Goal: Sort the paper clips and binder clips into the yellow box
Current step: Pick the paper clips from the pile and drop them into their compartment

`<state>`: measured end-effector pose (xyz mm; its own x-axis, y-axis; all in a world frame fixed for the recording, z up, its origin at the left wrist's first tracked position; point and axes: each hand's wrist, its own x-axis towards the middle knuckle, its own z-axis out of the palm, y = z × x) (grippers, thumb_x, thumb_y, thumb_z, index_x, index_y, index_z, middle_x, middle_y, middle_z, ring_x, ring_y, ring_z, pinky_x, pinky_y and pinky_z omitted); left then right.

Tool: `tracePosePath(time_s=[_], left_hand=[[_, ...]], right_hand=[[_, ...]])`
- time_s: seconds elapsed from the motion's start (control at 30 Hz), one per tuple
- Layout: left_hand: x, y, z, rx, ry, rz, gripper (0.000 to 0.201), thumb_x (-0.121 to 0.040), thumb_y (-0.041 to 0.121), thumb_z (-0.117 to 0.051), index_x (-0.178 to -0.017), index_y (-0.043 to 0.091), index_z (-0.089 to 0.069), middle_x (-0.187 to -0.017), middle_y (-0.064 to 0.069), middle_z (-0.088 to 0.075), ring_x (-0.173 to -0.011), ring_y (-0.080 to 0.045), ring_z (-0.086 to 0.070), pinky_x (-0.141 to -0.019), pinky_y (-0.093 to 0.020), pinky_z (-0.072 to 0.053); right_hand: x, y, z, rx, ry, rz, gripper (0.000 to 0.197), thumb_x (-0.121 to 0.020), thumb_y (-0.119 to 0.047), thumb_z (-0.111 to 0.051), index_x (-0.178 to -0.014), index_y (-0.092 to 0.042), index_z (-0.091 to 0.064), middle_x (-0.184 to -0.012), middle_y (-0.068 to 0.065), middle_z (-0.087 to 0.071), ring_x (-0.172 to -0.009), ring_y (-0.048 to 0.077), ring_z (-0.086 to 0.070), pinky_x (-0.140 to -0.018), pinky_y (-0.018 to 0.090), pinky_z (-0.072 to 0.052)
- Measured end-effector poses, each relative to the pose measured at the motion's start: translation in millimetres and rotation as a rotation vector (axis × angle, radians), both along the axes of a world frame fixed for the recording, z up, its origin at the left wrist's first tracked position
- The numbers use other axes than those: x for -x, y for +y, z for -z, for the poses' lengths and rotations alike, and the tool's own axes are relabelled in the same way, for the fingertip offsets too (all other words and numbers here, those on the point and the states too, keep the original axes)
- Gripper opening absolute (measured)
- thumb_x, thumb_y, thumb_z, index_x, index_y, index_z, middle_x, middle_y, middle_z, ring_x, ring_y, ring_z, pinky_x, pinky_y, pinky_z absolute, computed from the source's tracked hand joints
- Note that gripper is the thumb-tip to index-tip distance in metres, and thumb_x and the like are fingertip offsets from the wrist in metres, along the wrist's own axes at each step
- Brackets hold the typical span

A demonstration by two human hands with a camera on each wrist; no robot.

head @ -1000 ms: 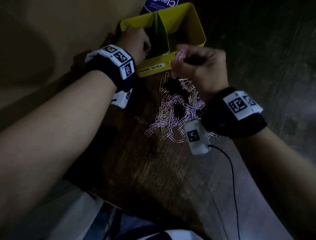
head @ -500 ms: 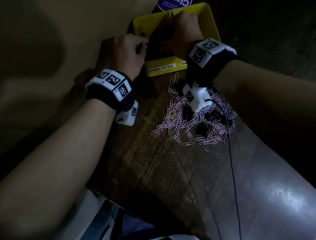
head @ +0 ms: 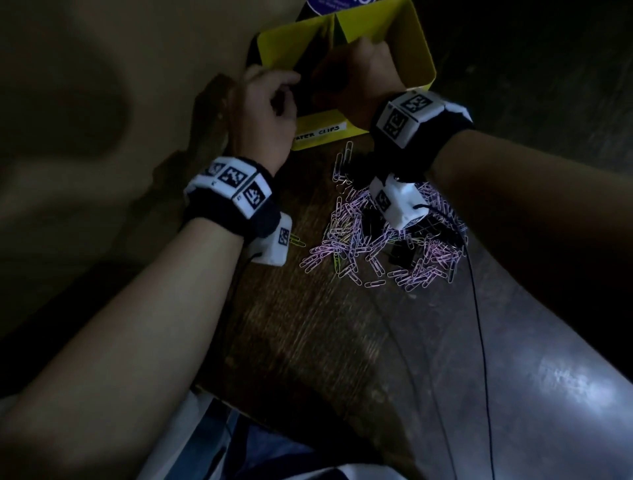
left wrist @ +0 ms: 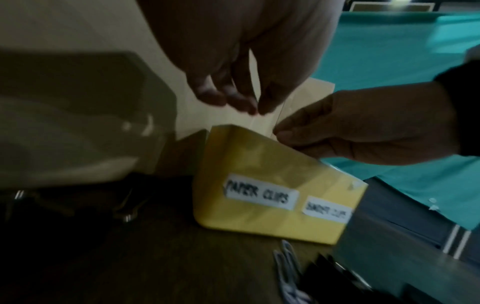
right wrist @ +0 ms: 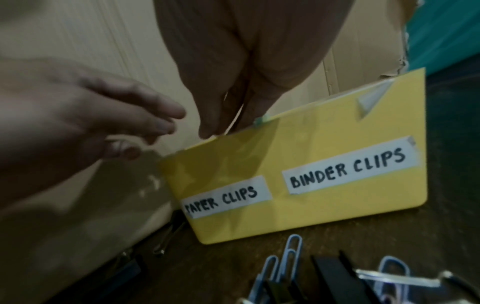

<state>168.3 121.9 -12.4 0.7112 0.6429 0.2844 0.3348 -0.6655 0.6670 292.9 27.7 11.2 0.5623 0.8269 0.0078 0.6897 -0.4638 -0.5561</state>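
Note:
The yellow box (head: 423,54) stands at the table's far edge, labelled PAPER CLIPS on its left half and BINDER CLIPS (right wrist: 348,168) on its right. My right hand (head: 342,78) reaches down over the left compartment. Its fingertips (right wrist: 223,123) are pressed together on a thin pale paper clip just above the rim. My left hand (head: 284,92) hovers beside the box's front left corner, its fingers loosely curled and holding nothing. A heap of pink paper clips (head: 359,240) mixed with black binder clips (head: 400,255) lies in front of the box, under my right wrist.
A tan wall (head: 102,102) borders the table on the left. A blue-labelled container (head: 329,3) sits behind the box. A black cable (head: 479,308) trails from my right wrist across the dark wooden table (head: 325,342). One binder clip (right wrist: 166,238) lies by the wall, left of the box.
My right hand carried pink paper clips from above the heap to over the box's left compartment. My left hand drew back from the box to its front left corner.

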Motion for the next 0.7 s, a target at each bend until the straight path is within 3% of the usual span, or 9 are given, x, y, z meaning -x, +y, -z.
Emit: tracePosePath(time_s=[0.13, 0.2, 0.27, 0.3, 0.4, 0.5, 0.6, 0.7], left_hand=[[12, -35, 17, 0.033, -0.074, 0.003, 0.017, -0.078, 0.005, -0.054, -0.085, 0.005, -0.07, -0.09, -0.014, -0.063, -0.076, -0.002, -0.048, -0.066, 0.003, -0.032], [9, -50, 25, 0.079, 0.017, 0.107, 0.016, -0.079, 0.008, -0.058, -0.091, 0.006, -0.069, -0.096, -0.013, -0.065, -0.082, -0.011, -0.057, -0.073, -0.008, -0.043], [0, -60, 33, 0.117, 0.257, 0.242, 0.029, -0.084, 0.021, -0.062, -0.111, 0.013, -0.064, -0.114, -0.011, -0.063, -0.098, -0.02, -0.061, -0.083, -0.029, -0.05], [-6, -64, 38, 0.104, 0.404, 0.303, 0.04, -0.085, 0.029, -0.063, -0.122, 0.016, -0.057, -0.125, -0.011, -0.057, -0.108, -0.023, -0.058, -0.089, -0.033, -0.049], [-17, -74, 43, 0.058, 0.708, 0.403, 0.063, -0.084, 0.044, -0.062, -0.139, 0.026, -0.037, -0.142, -0.009, -0.039, -0.127, -0.028, -0.043, -0.1, -0.042, -0.043], [-25, -79, 45, 0.047, 0.757, 0.379, 0.064, -0.083, 0.04, -0.065, -0.139, 0.026, -0.036, -0.141, -0.008, -0.039, -0.128, -0.029, -0.041, -0.099, -0.042, -0.04], [-29, -80, 46, 0.013, 0.701, 0.385, 0.057, -0.081, 0.03, -0.07, -0.132, 0.022, -0.046, -0.134, -0.007, -0.046, -0.123, -0.031, -0.046, -0.097, -0.044, -0.042], [-26, -77, 47, 0.014, 0.611, 0.39, 0.041, -0.08, 0.019, -0.069, -0.119, 0.018, -0.058, -0.12, -0.007, -0.057, -0.11, -0.032, -0.055, -0.088, -0.043, -0.049]], right_hand=[[0, -8, -2, -0.096, 0.02, -0.004, 0.027, -0.088, -0.024, -0.056, -0.112, -0.019, -0.067, -0.114, 0.001, -0.068, -0.105, 0.013, -0.062, -0.087, 0.014, -0.043], [-2, -19, -5, -0.18, 0.016, 0.029, 0.028, -0.088, -0.022, -0.052, -0.113, -0.019, -0.066, -0.113, -0.001, -0.068, -0.103, 0.009, -0.062, -0.087, 0.013, -0.045], [-4, -34, -4, -0.266, 0.028, 0.091, 0.026, -0.088, -0.019, -0.052, -0.108, -0.017, -0.068, -0.108, -0.001, -0.069, -0.094, 0.001, -0.06, -0.079, 0.002, -0.042], [-4, -42, -2, -0.312, 0.039, 0.125, 0.025, -0.087, -0.018, -0.052, -0.105, -0.016, -0.07, -0.105, 0.0, -0.07, -0.089, 0.001, -0.06, -0.076, 0.002, -0.043], [-4, -67, 12, -0.361, 0.021, 0.195, 0.023, -0.082, -0.016, -0.053, -0.096, -0.011, -0.071, -0.1, 0.008, -0.07, -0.083, 0.012, -0.065, -0.072, 0.018, -0.052], [-4, -89, 34, -0.222, -0.045, 0.177, 0.019, -0.083, -0.013, -0.058, -0.098, -0.012, -0.07, -0.106, 0.008, -0.067, -0.089, 0.015, -0.064, -0.076, 0.018, -0.05], [0, -107, 53, -0.016, -0.044, 0.063, 0.023, -0.084, -0.016, -0.059, -0.105, -0.017, -0.067, -0.112, 0.011, -0.063, -0.096, 0.027, -0.063, -0.082, 0.037, -0.053], [10, -120, 61, 0.252, 0.028, -0.004, 0.037, -0.082, -0.026, -0.064, -0.118, -0.023, -0.058, -0.12, 0.008, -0.056, -0.109, 0.029, -0.055, -0.094, 0.045, -0.047]])
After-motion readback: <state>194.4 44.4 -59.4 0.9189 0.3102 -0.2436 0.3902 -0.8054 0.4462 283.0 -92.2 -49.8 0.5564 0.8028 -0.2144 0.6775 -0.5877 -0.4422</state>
